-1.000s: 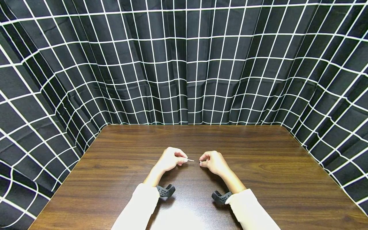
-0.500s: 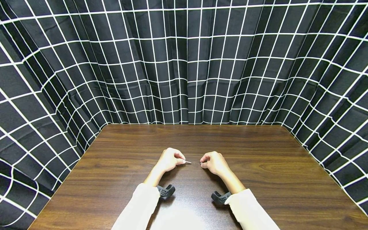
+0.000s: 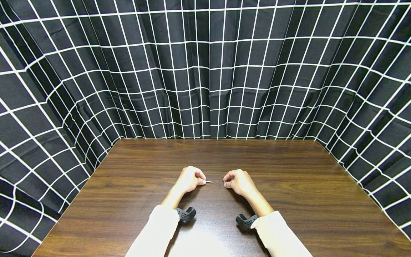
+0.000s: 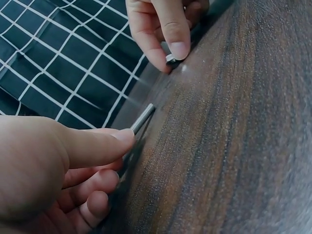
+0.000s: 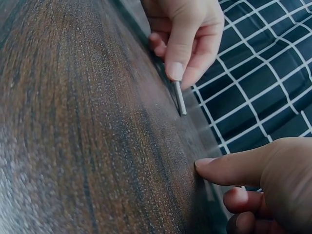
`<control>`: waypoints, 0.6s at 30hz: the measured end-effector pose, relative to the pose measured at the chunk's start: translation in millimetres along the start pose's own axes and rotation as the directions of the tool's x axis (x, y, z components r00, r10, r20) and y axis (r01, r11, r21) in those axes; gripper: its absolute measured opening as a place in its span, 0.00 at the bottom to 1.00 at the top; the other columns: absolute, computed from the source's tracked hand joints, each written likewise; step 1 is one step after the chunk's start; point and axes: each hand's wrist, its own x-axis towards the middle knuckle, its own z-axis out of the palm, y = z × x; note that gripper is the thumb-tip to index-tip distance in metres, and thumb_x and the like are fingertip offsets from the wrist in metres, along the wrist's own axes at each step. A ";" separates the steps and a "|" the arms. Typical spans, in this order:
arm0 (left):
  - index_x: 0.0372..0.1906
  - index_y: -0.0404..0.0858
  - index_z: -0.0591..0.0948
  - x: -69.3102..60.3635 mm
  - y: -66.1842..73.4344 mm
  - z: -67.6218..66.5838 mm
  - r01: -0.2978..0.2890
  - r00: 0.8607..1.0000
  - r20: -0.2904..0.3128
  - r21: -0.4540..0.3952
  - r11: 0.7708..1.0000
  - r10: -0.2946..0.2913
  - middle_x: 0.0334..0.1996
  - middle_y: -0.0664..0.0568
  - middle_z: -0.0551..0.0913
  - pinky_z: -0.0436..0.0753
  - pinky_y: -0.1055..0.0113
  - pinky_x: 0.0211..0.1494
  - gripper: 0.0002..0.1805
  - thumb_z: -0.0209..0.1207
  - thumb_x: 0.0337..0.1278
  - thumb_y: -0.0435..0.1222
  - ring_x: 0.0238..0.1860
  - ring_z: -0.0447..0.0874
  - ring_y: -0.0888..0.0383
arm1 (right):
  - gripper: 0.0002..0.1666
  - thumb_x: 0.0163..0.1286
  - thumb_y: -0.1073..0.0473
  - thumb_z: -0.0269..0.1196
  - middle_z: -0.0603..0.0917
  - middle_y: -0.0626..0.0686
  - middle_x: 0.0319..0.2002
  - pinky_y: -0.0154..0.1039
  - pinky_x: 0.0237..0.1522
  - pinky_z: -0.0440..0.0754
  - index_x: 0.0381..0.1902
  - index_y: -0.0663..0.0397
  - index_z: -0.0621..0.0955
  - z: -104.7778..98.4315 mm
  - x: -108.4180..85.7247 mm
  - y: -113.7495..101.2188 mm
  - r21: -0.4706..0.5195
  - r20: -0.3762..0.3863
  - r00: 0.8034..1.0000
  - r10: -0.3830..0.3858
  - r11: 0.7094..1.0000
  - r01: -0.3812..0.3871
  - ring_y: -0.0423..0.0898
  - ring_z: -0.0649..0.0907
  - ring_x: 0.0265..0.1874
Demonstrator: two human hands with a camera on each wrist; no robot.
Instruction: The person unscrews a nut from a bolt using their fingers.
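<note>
In the head view, my left hand point(image 3: 190, 179) pinches a thin metal bolt point(image 4: 143, 118) between thumb and forefinger. Its threaded shank sticks out toward the right, and its other end is hidden in the fingers. Across a small gap, my right hand point(image 3: 240, 181) pinches a small silvery nut point(image 4: 170, 59), mostly covered by thumb and fingertip. The right wrist view shows the bolt's free end apart from the right thumb, while the nut is hidden there. Both hands are low over the tabletop.
The brown wood-grain table point(image 3: 212, 153) extends around both hands, with a bright glare near its front. A black curtain point(image 3: 192, 89) with white grid lines hangs behind and along the sides. Dark wrist mounts point(image 3: 186, 214) sit below each hand.
My left hand has shifted slightly left with the bolt, whose free end is now lower in the head view. The gap to the nut has widened. My right hand has barely moved.
</note>
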 end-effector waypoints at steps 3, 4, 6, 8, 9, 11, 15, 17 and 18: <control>0.23 0.42 0.86 0.2 -0.3 1.6 0.010 1.000 0.005 -0.005 1.000 -0.010 0.18 0.62 0.83 0.74 0.70 0.28 0.06 0.73 0.40 0.31 0.21 0.75 0.68 | 0.09 0.48 0.63 0.75 0.75 0.42 0.17 0.41 0.27 0.72 0.27 0.46 0.86 0.0 0.5 0.0 -0.007 0.004 1.000 0.000 1.000 0.000 0.41 0.73 0.21; 0.23 0.42 0.86 0.1 -0.5 1.9 0.011 1.000 0.004 -0.008 1.000 -0.011 0.18 0.62 0.82 0.74 0.70 0.28 0.06 0.73 0.40 0.31 0.21 0.75 0.68 | 0.09 0.48 0.63 0.75 0.76 0.42 0.17 0.41 0.27 0.72 0.27 0.46 0.86 -0.1 0.7 0.0 -0.007 0.006 1.000 0.001 1.000 0.000 0.41 0.73 0.21; 0.23 0.41 0.86 -0.5 0.1 2.1 0.016 1.000 0.005 -0.018 1.000 -0.016 0.18 0.61 0.82 0.74 0.70 0.27 0.06 0.73 0.40 0.30 0.21 0.75 0.67 | 0.09 0.48 0.63 0.75 0.76 0.42 0.17 0.41 0.27 0.72 0.27 0.46 0.86 -0.2 0.8 -0.1 -0.009 0.008 1.000 0.001 1.000 -0.001 0.41 0.73 0.21; 0.24 0.40 0.86 -1.0 0.4 1.9 0.019 1.000 0.004 -0.024 1.000 -0.019 0.18 0.61 0.82 0.74 0.70 0.27 0.06 0.73 0.40 0.29 0.20 0.75 0.67 | 0.09 0.48 0.63 0.75 0.76 0.42 0.17 0.41 0.26 0.72 0.28 0.46 0.87 -0.1 0.9 0.0 -0.007 0.007 1.000 0.001 1.000 -0.001 0.41 0.73 0.21; 0.24 0.40 0.86 -1.2 0.6 1.7 0.019 1.000 0.004 -0.024 1.000 -0.019 0.18 0.61 0.82 0.74 0.70 0.27 0.06 0.73 0.40 0.29 0.20 0.75 0.67 | 0.09 0.48 0.63 0.75 0.76 0.42 0.17 0.41 0.26 0.72 0.27 0.46 0.87 0.0 1.0 0.0 -0.006 0.005 1.000 0.000 1.000 0.000 0.41 0.73 0.21; 0.24 0.40 0.86 -1.5 0.9 1.5 0.018 1.000 0.002 -0.020 1.000 -0.018 0.18 0.61 0.82 0.74 0.70 0.27 0.05 0.72 0.40 0.29 0.20 0.75 0.67 | 0.09 0.48 0.63 0.75 0.76 0.42 0.17 0.41 0.26 0.72 0.28 0.46 0.87 0.3 1.0 0.2 -0.003 0.004 1.000 0.002 1.000 -0.002 0.41 0.73 0.21; 0.25 0.40 0.86 -1.8 1.3 1.2 0.015 1.000 0.001 -0.011 1.000 -0.015 0.18 0.61 0.82 0.74 0.70 0.26 0.05 0.72 0.40 0.29 0.20 0.75 0.68 | 0.09 0.48 0.63 0.75 0.76 0.42 0.17 0.41 0.26 0.72 0.28 0.46 0.86 1.0 1.0 0.2 -0.003 0.006 1.000 0.011 1.000 -0.011 0.41 0.74 0.21; 0.25 0.40 0.87 -2.0 1.3 1.1 0.011 1.000 0.001 -0.013 1.000 -0.011 0.18 0.61 0.82 0.74 0.70 0.26 0.05 0.72 0.40 0.29 0.20 0.74 0.68 | 0.09 0.48 0.63 0.75 0.76 0.42 0.17 0.41 0.26 0.72 0.28 0.46 0.87 0.8 0.6 -0.3 -0.001 0.008 1.000 0.011 1.000 -0.011 0.41 0.74 0.21; 0.25 0.39 0.87 -2.1 1.3 1.0 0.011 1.000 0.002 -0.014 1.000 -0.011 0.18 0.61 0.82 0.74 0.71 0.26 0.05 0.72 0.40 0.29 0.20 0.74 0.68 | 0.09 0.48 0.63 0.75 0.76 0.42 0.17 0.41 0.26 0.72 0.28 0.46 0.87 0.6 0.6 -0.6 -0.002 0.008 1.000 0.008 1.000 -0.008 0.41 0.74 0.21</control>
